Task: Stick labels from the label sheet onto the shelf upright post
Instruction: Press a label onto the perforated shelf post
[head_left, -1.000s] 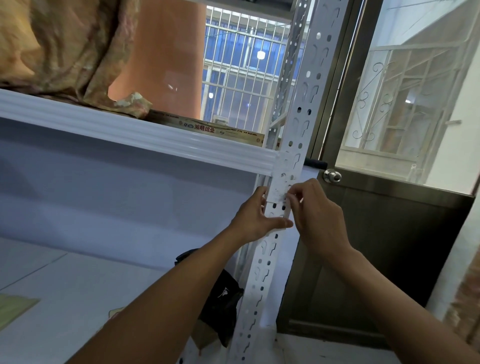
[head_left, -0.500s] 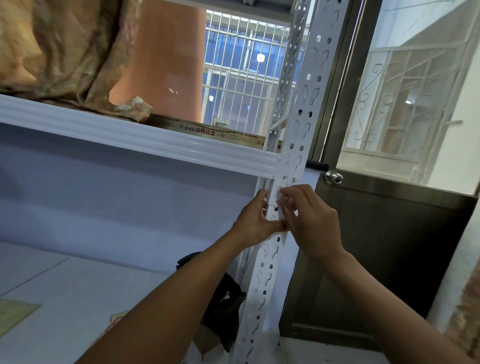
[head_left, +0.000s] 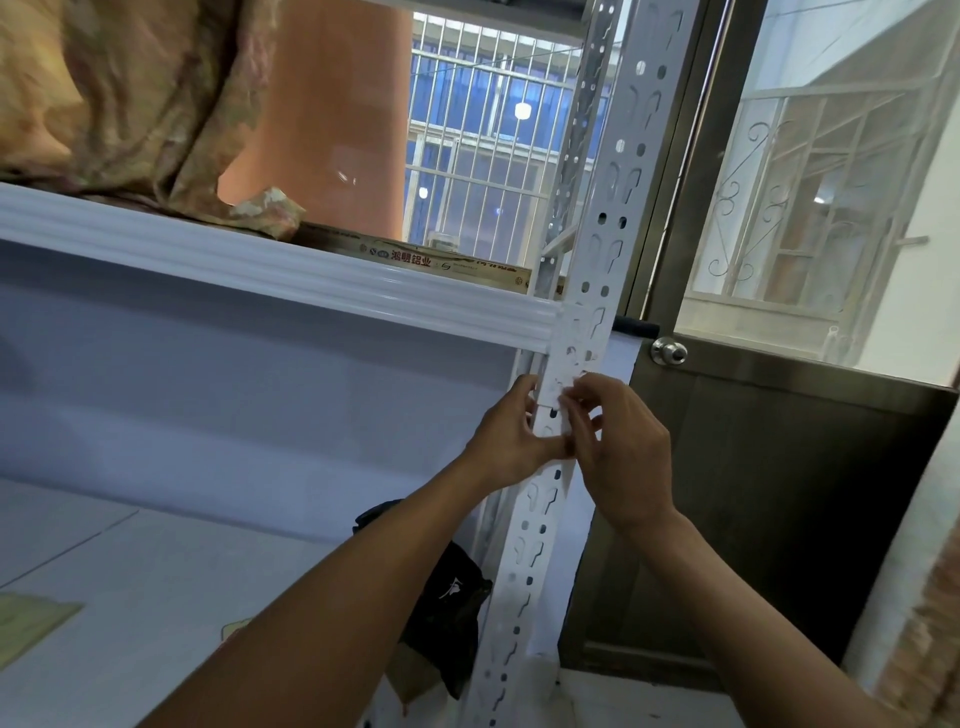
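Note:
The white perforated shelf upright post (head_left: 618, 171) runs from the top right down to the bottom centre. A small white label (head_left: 555, 385) lies on its front face just below the shelf beam, and another pale label (head_left: 577, 332) sits above it at the joint. My left hand (head_left: 511, 436) wraps the post from the left, with its thumb across the front below the label. My right hand (head_left: 618, 452) comes from the right, its fingertips pinched at the label's right edge. The label sheet is not in view.
A white shelf beam (head_left: 260, 270) meets the post, with crumpled cloth (head_left: 130, 104) and a flat printed box (head_left: 415, 257) on top. A black bag (head_left: 447, 608) sits on the lower shelf. A dark door with a knob (head_left: 670, 352) stands right of the post.
Both hands have crept slightly up the post. The right fingertips moved left onto the post's front face at the label; the left thumb stays pressed below it.

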